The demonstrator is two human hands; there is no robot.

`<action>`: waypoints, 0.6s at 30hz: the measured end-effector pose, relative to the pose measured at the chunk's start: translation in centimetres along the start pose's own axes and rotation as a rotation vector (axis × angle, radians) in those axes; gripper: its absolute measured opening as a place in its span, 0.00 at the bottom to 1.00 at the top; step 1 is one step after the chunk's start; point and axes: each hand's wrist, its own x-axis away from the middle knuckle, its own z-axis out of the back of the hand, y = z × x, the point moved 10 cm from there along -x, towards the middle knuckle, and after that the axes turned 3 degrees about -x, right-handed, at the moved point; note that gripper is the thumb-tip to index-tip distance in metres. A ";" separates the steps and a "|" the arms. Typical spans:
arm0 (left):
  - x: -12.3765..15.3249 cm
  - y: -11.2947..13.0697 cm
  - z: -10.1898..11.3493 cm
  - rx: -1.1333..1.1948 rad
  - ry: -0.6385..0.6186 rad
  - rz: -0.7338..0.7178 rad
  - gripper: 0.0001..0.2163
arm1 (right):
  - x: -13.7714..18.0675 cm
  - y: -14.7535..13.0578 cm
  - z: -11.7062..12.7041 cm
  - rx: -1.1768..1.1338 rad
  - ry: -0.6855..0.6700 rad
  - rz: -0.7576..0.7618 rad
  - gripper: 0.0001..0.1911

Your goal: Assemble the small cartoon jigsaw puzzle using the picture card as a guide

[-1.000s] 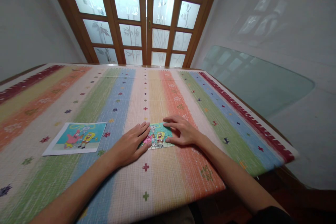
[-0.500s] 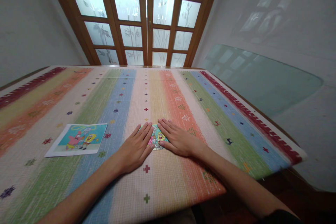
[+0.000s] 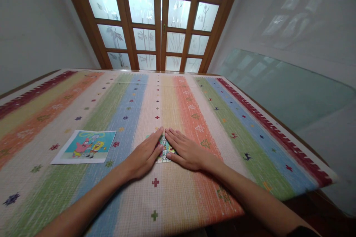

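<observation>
A small, bright cartoon picture that looks like a jigsaw puzzle (image 3: pixel 164 150) lies on the striped tablecloth (image 3: pixel 178 196), largely covered by my hands. From its left side, my left hand (image 3: pixel 144 155) rests against it, fingers stretched out and held together, turned partly onto its edge. My right hand (image 3: pixel 187 150) lies flatter over its right side, fingers extended. The fingertips of both hands come close together at the top of the picture. Neither hand grips anything. Only the strip between the two hands shows, so the picture's outer edges are hidden.
A printed cartoon sheet (image 3: pixel 85 147) lies on the cloth to the left. The table's near edge runs below my right forearm. Wooden doors with frosted panes (image 3: pixel 146 14) stand beyond the table, and a glossy wall (image 3: pixel 292 18) is on the right.
My left hand has tilted onto its edge and moved slightly right, its fingers closer together. Less of the picture shows between the hands. The whole view has shifted a little.
</observation>
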 end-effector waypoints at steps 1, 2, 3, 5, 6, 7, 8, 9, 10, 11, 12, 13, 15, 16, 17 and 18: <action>-0.1 -0.5 0.6 0.033 0.021 0.025 0.27 | 0.0 0.1 0.3 -0.011 0.012 -0.001 0.39; -0.1 -1.0 1.3 0.050 0.050 0.037 0.26 | 0.1 0.1 0.6 -0.019 0.030 0.000 0.39; -0.1 -1.3 2.0 0.051 0.072 0.033 0.26 | 0.2 0.2 1.1 -0.023 0.050 0.004 0.40; 0.2 -1.7 2.9 0.023 0.071 -0.023 0.25 | 0.4 0.5 2.1 -0.017 0.080 0.013 0.41; 0.5 -1.7 3.1 0.001 0.045 -0.056 0.26 | 0.6 0.6 2.6 -0.005 0.083 0.017 0.42; 0.7 -1.9 3.2 -0.024 0.016 -0.071 0.27 | 0.8 0.8 3.0 0.012 0.078 0.019 0.43; 1.0 -2.1 3.4 -0.053 -0.005 -0.075 0.28 | 1.0 0.9 3.3 0.030 0.070 0.021 0.44; 1.3 -2.4 3.6 -0.078 -0.020 -0.064 0.31 | 1.2 1.1 3.7 0.048 0.060 0.019 0.46; 1.5 -2.6 3.8 -0.096 -0.024 -0.050 0.34 | 1.4 1.3 4.0 0.061 0.052 0.015 0.49; 1.7 -2.7 4.0 -0.105 -0.021 -0.043 0.37 | 1.5 1.4 4.2 0.070 0.047 0.012 0.52; 1.8 -2.7 4.1 -0.109 -0.016 -0.038 0.40 | 1.6 1.5 4.5 0.073 0.048 0.011 0.54; 1.9 -2.7 4.1 -0.107 -0.012 -0.037 0.42 | 1.6 1.5 4.7 0.071 0.054 0.012 0.57; 1.9 -2.9 3.9 -0.098 -0.020 -0.030 0.44 | 1.6 1.5 4.8 0.060 0.076 0.019 0.59; 1.9 -3.1 3.6 -0.090 -0.024 -0.019 0.45 | 1.6 1.5 4.8 0.052 0.087 0.024 0.59; 1.9 -3.3 3.4 -0.079 -0.031 -0.005 0.45 | 1.6 1.6 4.7 0.044 0.092 0.027 0.59; 1.9 -3.6 3.2 -0.067 -0.037 0.010 0.45 | 1.5 1.6 4.5 0.035 0.095 0.028 0.59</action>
